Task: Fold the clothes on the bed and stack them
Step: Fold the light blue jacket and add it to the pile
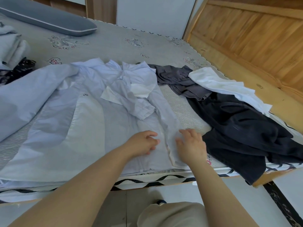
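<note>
**Operator:** Smoothing comes first, I'd say. The pale blue shirt (91, 112) lies face up across the near half of the bed (114, 41), collar away from me, hem at the near edge. Its front edge is rumpled where it runs down between my hands, so I want that strip flat before any fold goes in.

**Observer:** Where are your hands?

**Operator:** Both low on the shirt, near the hem. My left hand (142, 142) rests on the cloth just left of the button strip, fingers loosely curled with the tips on the fabric; I can't see it pinching anything. My right hand (191, 145) sits just right of the strip, fingers spread and fairly straight, palm down, gripping nothing. Both forearms reach in from the near edge and converge towards the strip.

**Observer:** And the fold itself?

**Operator:** In my judgement, sweep outward from the strip with flat palms, then bring the right side over. One sleeve (141, 108) is already crossed over the chest; the left side is bunched and needs spreading.

**Observer:** The rest of the clothes?

**Operator:** Unfolded, to my right: a grey garment (178, 82), a white one (221, 86) and a black one (242, 128) hanging over the bed's corner. A folded pale pile (11, 46) sits at far left, probably the stack.
</note>
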